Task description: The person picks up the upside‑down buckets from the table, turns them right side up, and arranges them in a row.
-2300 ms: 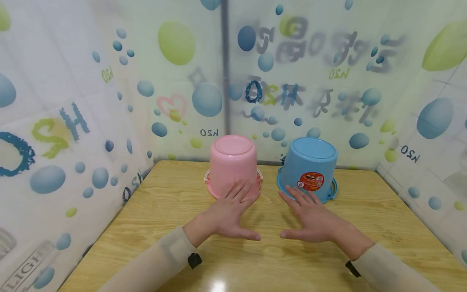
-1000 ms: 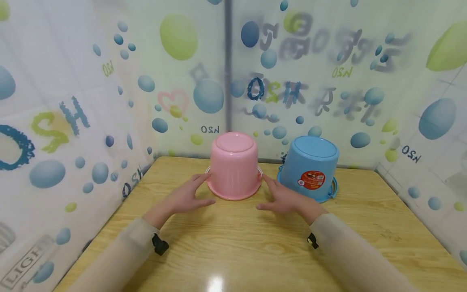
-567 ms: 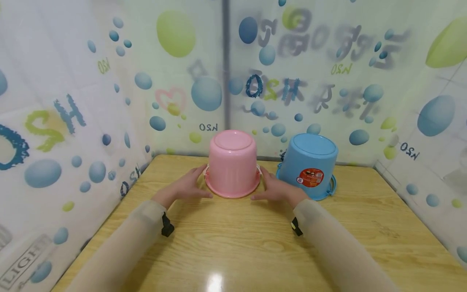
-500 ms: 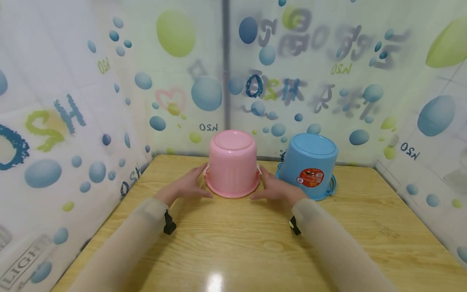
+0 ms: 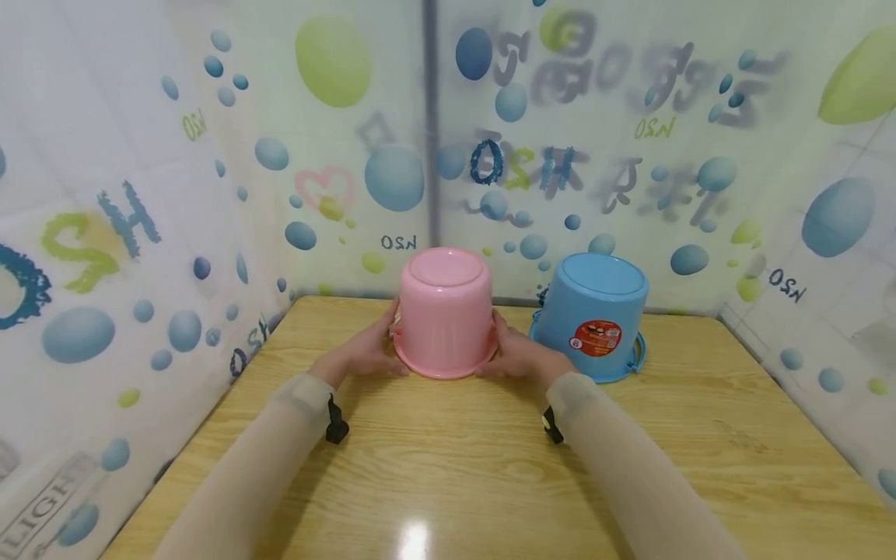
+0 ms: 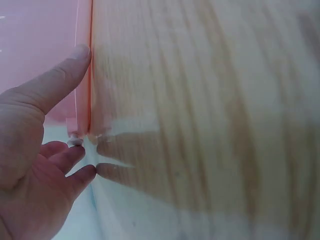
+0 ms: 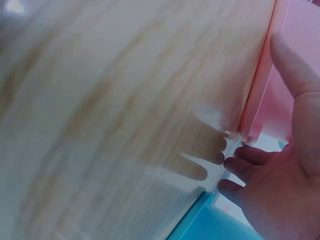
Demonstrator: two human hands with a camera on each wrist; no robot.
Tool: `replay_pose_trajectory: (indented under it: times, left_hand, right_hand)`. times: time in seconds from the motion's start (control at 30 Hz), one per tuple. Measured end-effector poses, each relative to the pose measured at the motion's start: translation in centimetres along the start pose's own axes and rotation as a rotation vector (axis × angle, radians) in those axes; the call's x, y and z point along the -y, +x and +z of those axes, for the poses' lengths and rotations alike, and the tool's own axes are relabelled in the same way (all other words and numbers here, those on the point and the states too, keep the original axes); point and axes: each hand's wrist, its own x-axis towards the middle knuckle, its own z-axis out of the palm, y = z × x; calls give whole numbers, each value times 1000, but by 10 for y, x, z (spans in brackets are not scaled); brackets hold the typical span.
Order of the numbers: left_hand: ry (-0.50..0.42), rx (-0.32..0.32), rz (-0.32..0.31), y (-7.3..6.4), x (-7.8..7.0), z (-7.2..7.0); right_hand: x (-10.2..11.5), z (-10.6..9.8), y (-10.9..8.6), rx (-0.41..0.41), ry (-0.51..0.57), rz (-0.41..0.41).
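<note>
While the upside-down pink bucket point(image 5: 446, 327) stands near the table's point(image 5: 448, 467) far edge, the head view shows the left hand point(image 5: 367, 350) and right hand point(image 5: 520, 354) cupped at its sides, thumbs spread wide from the fingers. Just beside it, toward the far right corner, an upside-down blue bucket point(image 5: 600, 289) with a red label point(image 5: 598, 339) stands on the table, partly covered by the right hand and wrist. A patterned curtain point(image 5: 336, 132) hangs behind the far edge.

From the left wrist, the thumb point(image 6: 55, 82) reaches the pink rim, and the fingers bend loosely beside a pale knob point(image 6: 74, 141) there.

From the right wrist, the thumb lies across the pink wall; whether it presses, I cannot tell. Slightly bent fingers reach between the two buckets.
</note>
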Motion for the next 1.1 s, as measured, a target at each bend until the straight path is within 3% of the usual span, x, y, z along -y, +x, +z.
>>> replay_pose_trajectory:
  times: [0.4, 0.53, 0.7, 0.93, 1.1]
  left_hand:
    - [28, -36, 27, 0, 4, 5]
    - [29, -40, 36, -4, 6, 3]
    - [19, -46, 38, -12, 9, -2]
    - [-9, -61, 120, -21, 8, -5]
    - [-40, -64, 154, -26, 5, -5]
  right_hand:
    - [0, 5, 0, -17, -30, 29]
    - [0, 3, -2, -8, -36, 6]
    - [2, -2, -10, 3, 33, -42]
    - [2, -7, -20, -4, 53, -95]
    - [1, -9, -24, -18, 58, -87]
